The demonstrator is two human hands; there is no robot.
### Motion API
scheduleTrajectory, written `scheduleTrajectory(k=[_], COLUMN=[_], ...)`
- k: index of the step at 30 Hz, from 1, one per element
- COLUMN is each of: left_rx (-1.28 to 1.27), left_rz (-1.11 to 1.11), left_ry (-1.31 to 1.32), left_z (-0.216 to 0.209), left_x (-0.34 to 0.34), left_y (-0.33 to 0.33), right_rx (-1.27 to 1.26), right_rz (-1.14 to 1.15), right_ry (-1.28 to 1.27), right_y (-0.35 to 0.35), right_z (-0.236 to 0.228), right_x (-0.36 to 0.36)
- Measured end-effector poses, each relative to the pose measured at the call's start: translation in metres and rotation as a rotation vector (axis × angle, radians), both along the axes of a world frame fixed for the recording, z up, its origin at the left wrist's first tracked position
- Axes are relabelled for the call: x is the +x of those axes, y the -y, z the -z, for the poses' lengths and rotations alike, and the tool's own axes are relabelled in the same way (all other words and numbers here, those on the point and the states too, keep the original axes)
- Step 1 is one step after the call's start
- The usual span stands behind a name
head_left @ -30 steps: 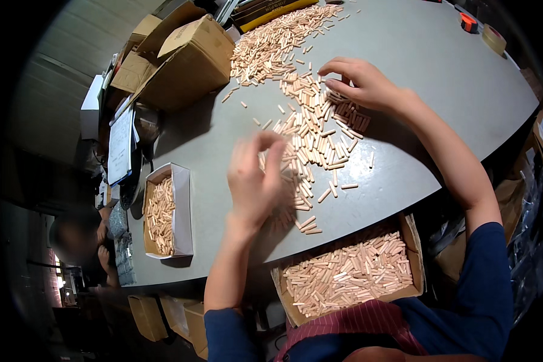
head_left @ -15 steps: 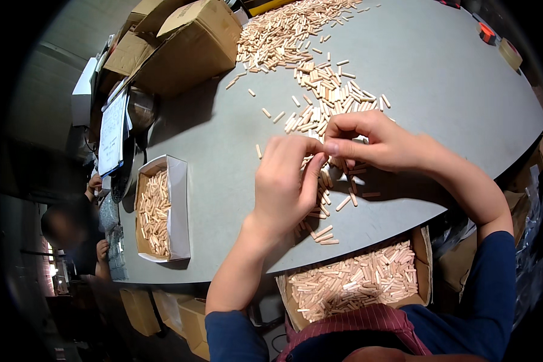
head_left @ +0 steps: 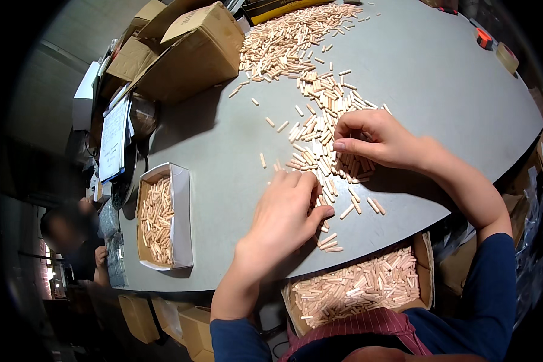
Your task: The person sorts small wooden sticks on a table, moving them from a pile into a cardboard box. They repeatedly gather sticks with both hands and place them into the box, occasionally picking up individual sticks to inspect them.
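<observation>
Small pale wooden dowels (head_left: 323,148) lie in a loose band across the grey table, under and between my hands. Low over the near part of this band is my left hand (head_left: 283,208), its thumb apart from the bent fingers and no dowel seen in its grasp. Just beyond its knuckles a dowel shows blurred. My right hand (head_left: 380,140) hovers over the dowels further right, thumb and forefinger curled together. Whatever may be between those fingertips is hidden.
A white-sided box (head_left: 182,217) of dowels stands left. Below the near table edge sits a cardboard box (head_left: 425,268) full of dowels. A big dowel heap (head_left: 283,39), a cardboard carton (head_left: 202,54), and a tape roll (head_left: 507,57) lie farther off. Another person (head_left: 90,241) is at far left.
My hands, earlier meeting at the fingertips, are now apart. The left has come nearer to me and its thumb has spread from the fingers; the right has shifted only slightly.
</observation>
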State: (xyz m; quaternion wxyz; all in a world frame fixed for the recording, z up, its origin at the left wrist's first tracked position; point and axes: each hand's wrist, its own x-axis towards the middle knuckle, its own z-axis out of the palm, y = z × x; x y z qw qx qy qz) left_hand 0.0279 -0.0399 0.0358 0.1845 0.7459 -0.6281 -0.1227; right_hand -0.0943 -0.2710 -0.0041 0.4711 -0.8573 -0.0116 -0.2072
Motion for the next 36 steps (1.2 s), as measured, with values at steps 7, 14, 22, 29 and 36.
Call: scheduleTrajectory(k=[7, 14, 22, 29, 36], left_rx=[-0.068, -0.23, -0.308, -0.277, -0.352], left_rz=[0.022, -0.279, -0.212, -0.201, -0.215], left_ry=[-0.164, -1.126, -1.045, -1.016, -1.066], left_z=[0.009, 0.013, 0.014, 0.014, 0.018], left_x=[0.007, 0.008, 0.002, 0.003, -0.001], left_y=[0.006, 0.018, 0.017, 0.015, 0.017], right_rx=[0.169, 0.661, 0.7, 0.626, 0.581], right_rz=[0.001, -0.161, -0.227, -0.24, -0.282], right_ry=[-0.075, -0.201, -0.199, -0.192, -0.189], right_y=[0.0, -0.011, -0.02, -0.023, -0.029], right_z=[-0.003, -0.014, -0.016, -0.011, -0.011], right_x=[-0.002, -0.009, -0.012, -0.014, -0.015])
